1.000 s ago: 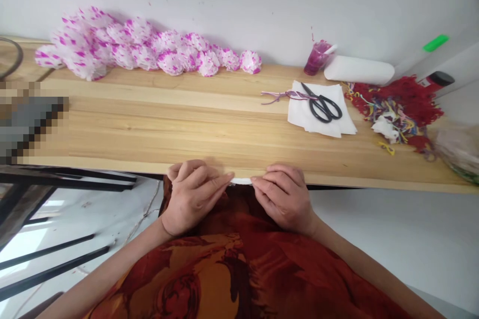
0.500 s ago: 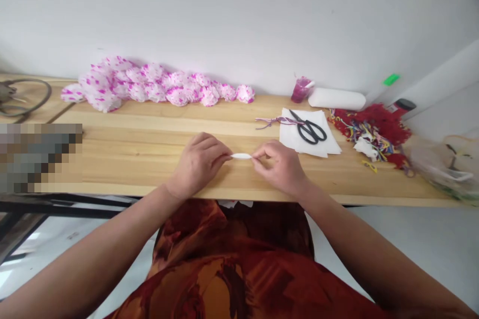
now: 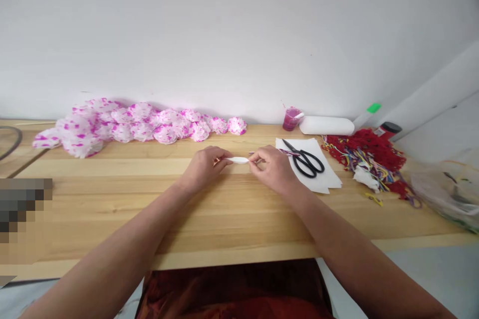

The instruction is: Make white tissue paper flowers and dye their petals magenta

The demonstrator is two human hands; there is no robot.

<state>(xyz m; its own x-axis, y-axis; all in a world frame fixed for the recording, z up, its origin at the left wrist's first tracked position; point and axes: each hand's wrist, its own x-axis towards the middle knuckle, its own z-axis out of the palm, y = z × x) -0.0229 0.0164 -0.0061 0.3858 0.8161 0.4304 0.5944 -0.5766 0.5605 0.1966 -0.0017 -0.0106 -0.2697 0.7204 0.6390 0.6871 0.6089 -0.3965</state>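
1. Your hands: the left hand (image 3: 205,167) and the right hand (image 3: 273,167) each grasp, between thumb and fingertips, one end of the same narrow white strip (image 3: 238,160); neither is empty.
2. Position of the strip: it lies crosswise between your fingertips, over the counter (image 3: 232,224), with its middle exposed. Whether it touches the wood cannot be told; it looks like folded paper or tissue.
3. Grip: the pinch is best kept light and equal at both ends, since so thin a piece probably creases or tears under uneven pull.
4. Alignment: the ends are best held level, with the thumbs opposed to the fingers, so that the strip does not twist; its middle appears slightly wider than its pinched ends.
5. Clearance: beside your right hand, black scissors (image 3: 300,152) rest on white sheets (image 3: 325,182), with purple cords (image 3: 289,152) close to your knuckles. Turning the wrist toward them risks dragging the cords.
6. Surroundings: pink-spotted white puffs (image 3: 164,124) line the wall at the left; a cup (image 3: 292,119) and a white roll (image 3: 327,125) stand and lie at the right, well apart from your grip.
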